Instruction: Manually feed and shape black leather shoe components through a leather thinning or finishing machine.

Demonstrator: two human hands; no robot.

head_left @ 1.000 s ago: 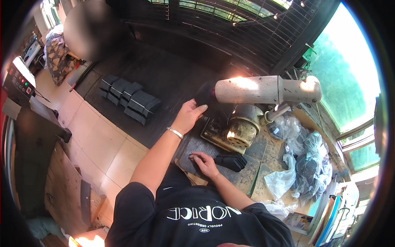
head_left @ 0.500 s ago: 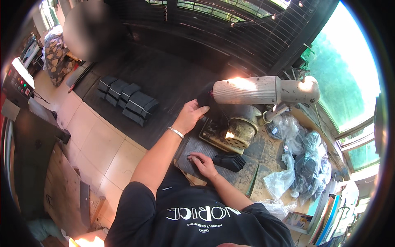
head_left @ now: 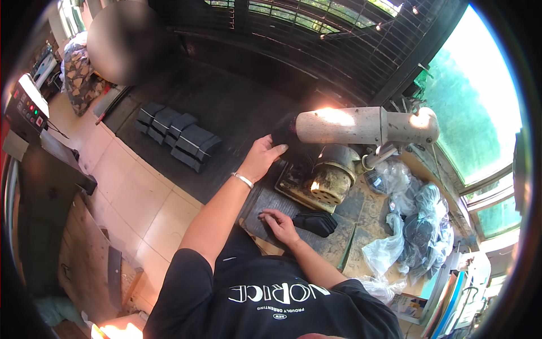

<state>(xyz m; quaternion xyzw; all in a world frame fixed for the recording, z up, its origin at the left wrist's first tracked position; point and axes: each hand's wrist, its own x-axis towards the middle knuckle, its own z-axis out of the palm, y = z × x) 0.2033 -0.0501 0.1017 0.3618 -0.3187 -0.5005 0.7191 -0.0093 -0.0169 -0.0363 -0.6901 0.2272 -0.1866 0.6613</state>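
Note:
My left hand [head_left: 263, 160], wearing a silver bracelet, pinches a dark flat piece [head_left: 283, 134] between thumb and fingers. That piece lies close to the left end of a pale ribbed cylindrical machine head [head_left: 339, 125]; whether it touches is too dark to tell. Below the head stands a dirty round motor-like housing [head_left: 327, 186] with holes in its end. Nearer to me, my right hand [head_left: 279, 225] rests on the dark work surface [head_left: 257, 206], fingers loosely stretched and apart, holding nothing. Just right of it lies a small stack of black pads [head_left: 316, 224].
Banded bundles of black pieces [head_left: 178, 135] lie on the dark bench at left. Clear plastic bags [head_left: 420, 226] with dark contents fill the right side. A control panel with lit buttons [head_left: 27, 107] stands far left; a large window [head_left: 474, 96] is at right.
The whole view has shifted slightly. My left hand keeps its hold on the dark piece by the machine head, and my right hand stays in place.

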